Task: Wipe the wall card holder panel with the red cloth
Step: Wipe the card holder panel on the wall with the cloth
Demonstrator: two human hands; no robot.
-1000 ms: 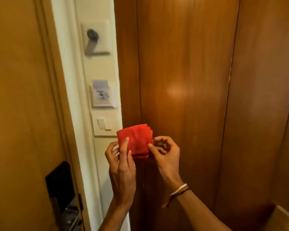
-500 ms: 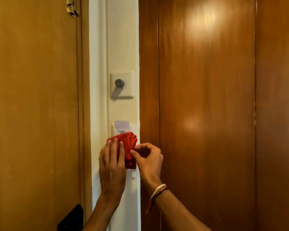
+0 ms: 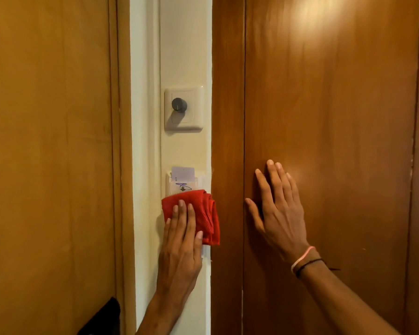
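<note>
The white card holder panel [image 3: 179, 183] is fixed to a narrow cream wall strip, with a pale key card [image 3: 183, 173] standing in its slot. A folded red cloth [image 3: 203, 209] covers the panel's lower part. My left hand [image 3: 180, 240] lies flat on the cloth with fingers pointing up, pressing it against the wall. My right hand [image 3: 278, 211] rests flat and spread on the wooden panel to the right, holding nothing. The holder's lower half is hidden behind the cloth.
Above the holder sits a white switch plate with a dark round knob [image 3: 179, 105]. A light wooden door [image 3: 49, 165] stands at the left, with a black lock part [image 3: 102, 317] at its bottom edge. Dark wooden panels [image 3: 336, 117] fill the right.
My right hand has let go of the cloth and moved right onto the wooden panel. My left hand alone now presses the cloth on the holder's lower part. The view has moved closer.
</note>
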